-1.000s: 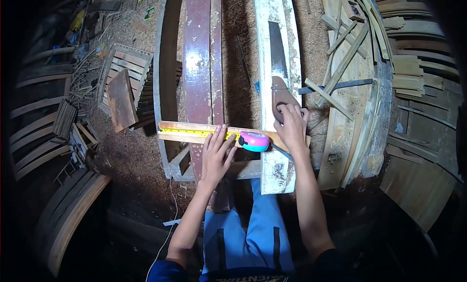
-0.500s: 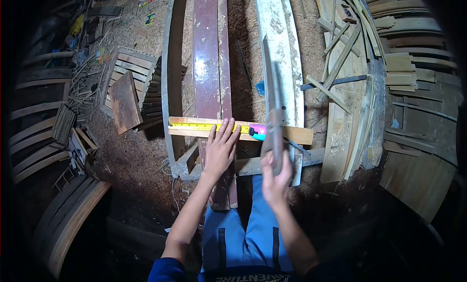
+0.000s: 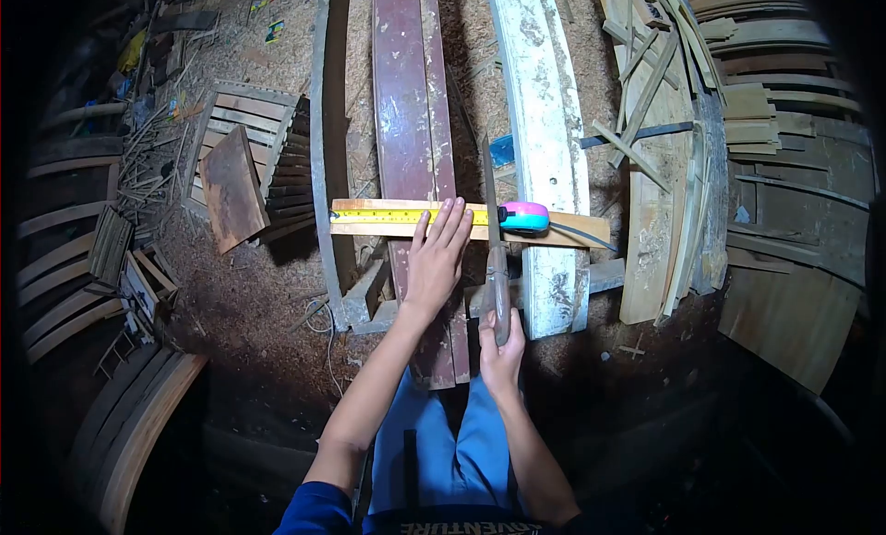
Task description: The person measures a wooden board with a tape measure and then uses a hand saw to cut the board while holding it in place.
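A light wooden board (image 3: 369, 228) lies across the red-brown plank (image 3: 403, 101) and the white plank (image 3: 544, 83). Along it runs a yellow tape blade (image 3: 388, 216), extended from a pink and blue tape measure (image 3: 524, 217). My left hand (image 3: 437, 258) lies flat with its fingers spread over the blade and board. In my right hand (image 3: 501, 350) is a saw (image 3: 498, 272), gripped by its handle. Its narrow blade points away from me and crosses the board just left of the tape measure's case.
A slatted wooden piece (image 3: 249, 120) with a loose board on it sits to the left. Wood strips (image 3: 646, 101) and curved boards (image 3: 692, 212) are piled at the right. A grey beam (image 3: 325, 120) stands left of the red-brown plank. Shavings cover the ground.
My right hand has moved the saw left, from over the tape measure to beside its case. The whole view has shifted slightly. My left hand still rests on the tape.
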Available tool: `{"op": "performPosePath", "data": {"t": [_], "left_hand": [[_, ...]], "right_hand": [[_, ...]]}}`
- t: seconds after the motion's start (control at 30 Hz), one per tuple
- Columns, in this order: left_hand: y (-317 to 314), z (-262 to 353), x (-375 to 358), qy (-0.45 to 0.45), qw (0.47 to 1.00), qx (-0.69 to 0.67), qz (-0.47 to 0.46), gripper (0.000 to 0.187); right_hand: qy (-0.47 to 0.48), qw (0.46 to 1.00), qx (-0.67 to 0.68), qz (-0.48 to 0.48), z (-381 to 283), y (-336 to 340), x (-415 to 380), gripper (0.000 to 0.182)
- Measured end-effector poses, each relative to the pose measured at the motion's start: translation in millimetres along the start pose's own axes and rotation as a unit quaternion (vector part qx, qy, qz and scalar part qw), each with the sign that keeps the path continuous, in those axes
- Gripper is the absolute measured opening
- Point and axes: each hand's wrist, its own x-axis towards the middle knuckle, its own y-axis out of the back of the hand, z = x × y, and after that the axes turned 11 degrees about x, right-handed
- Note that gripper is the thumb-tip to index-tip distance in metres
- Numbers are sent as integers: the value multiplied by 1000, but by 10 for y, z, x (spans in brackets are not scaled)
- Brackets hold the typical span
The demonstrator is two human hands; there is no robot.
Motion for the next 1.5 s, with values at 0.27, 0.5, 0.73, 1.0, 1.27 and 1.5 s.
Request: {"op": "performPosePath", "data": {"t": [0.27,0.5,0.73,1.0,1.27,1.5], "left_hand": [[-5,98,-91,25,999,-17,-19,67],[-52,88,-95,23,1000,-19,-3,80],[-35,104,-88,34,999,-24,-16,76],[-59,103,-98,37,999,-23,-16,71],[-28,116,-90,40,998,-11,-35,71],[-36,114,-69,39,999,-15,-23,74]], "right_hand": [[18,998,-53,13,-44,3,-118,13],[42,997,-60,13,-197,-123,-120,6],[-29,998,-36,33,-615,-271,-39,11],[-59,996,-51,33,-834,-282,52,11],[-53,994,-96,28,-1013,-267,187,10],[-58,994,-84,31,-1066,-312,225,14]]}}
